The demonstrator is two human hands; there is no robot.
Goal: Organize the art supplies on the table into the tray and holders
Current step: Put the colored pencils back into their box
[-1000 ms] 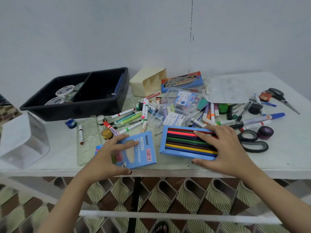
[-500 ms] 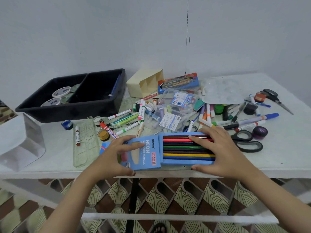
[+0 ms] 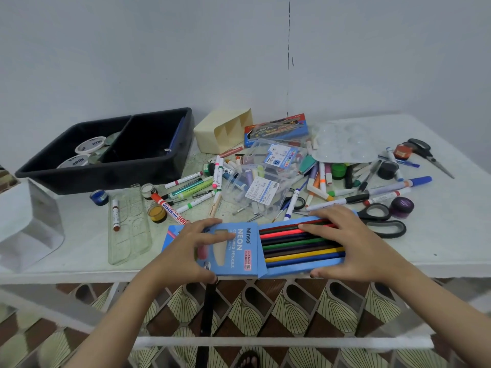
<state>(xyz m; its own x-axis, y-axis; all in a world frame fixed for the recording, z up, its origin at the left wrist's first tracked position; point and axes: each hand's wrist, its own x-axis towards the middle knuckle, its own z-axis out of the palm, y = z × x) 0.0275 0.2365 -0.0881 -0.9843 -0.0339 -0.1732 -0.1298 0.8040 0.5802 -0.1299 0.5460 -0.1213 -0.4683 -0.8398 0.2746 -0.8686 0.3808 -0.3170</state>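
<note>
At the table's front edge my left hand (image 3: 195, 252) grips the blue pencil-box sleeve (image 3: 236, 248), marked "Ninso NEON". My right hand (image 3: 353, 248) holds the blue inner tray of coloured pencils (image 3: 297, 245), whose left end sits inside the sleeve. A black two-compartment tray (image 3: 111, 176) stands at the back left with white round tubs (image 3: 90, 146) in its left half. A cream holder (image 3: 221, 132) lies on its side beside it. Markers (image 3: 196, 185) and pens lie scattered across the middle.
A clear stencil ruler (image 3: 130, 224) and small paint pots (image 3: 156, 213) lie left of the box. Black scissors (image 3: 380, 221) lie right of my right hand; a second pair (image 3: 427, 155) is far right. A clear palette (image 3: 342, 144), clear pen cases (image 3: 271, 176) and a clear holder (image 3: 29, 227) are also there.
The sleeve and the pencil tray lay apart a second ago. My hands brought them together, and the tray's left end has slid into the sleeve.
</note>
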